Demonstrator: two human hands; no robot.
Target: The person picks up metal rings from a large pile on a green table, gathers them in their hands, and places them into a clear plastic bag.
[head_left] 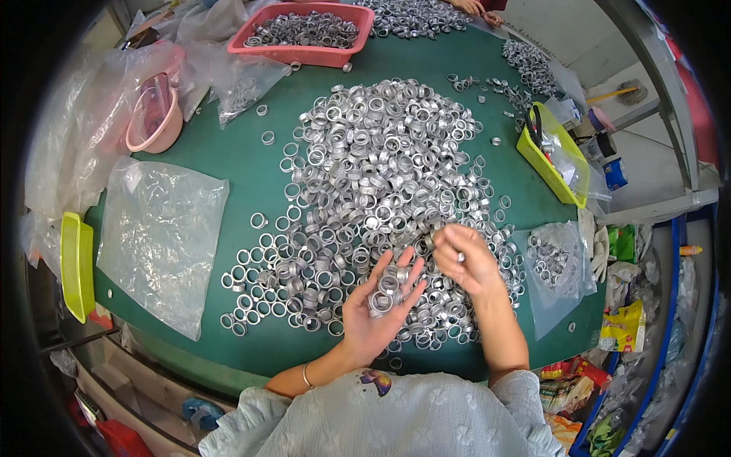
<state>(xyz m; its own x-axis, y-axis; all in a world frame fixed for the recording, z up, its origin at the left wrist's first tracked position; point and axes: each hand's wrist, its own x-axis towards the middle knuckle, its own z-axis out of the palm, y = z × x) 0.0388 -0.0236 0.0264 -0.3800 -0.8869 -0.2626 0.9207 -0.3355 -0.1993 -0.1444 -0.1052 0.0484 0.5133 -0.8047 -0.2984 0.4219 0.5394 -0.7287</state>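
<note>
A large heap of silver metal rings [388,152] spreads over the green table [251,190] in front of me. My left hand [373,320] is palm up at the heap's near side, fingers spread and slightly curled, cradling several metal rings [384,295]. Just right of it, my right hand [470,260] is closed above the rings. A small shiny bit of metal [461,257] shows at its curled fingers, seemingly part of a ring; the fingers hide the rest. The two hands are apart.
A flat clear plastic bag [161,244] lies left, a bag of rings [552,263] right. A red tub [293,55] of rings stands at the back; a yellow-green basket [554,156] sits at the right edge. Another person's hand [468,6] shows at the far side.
</note>
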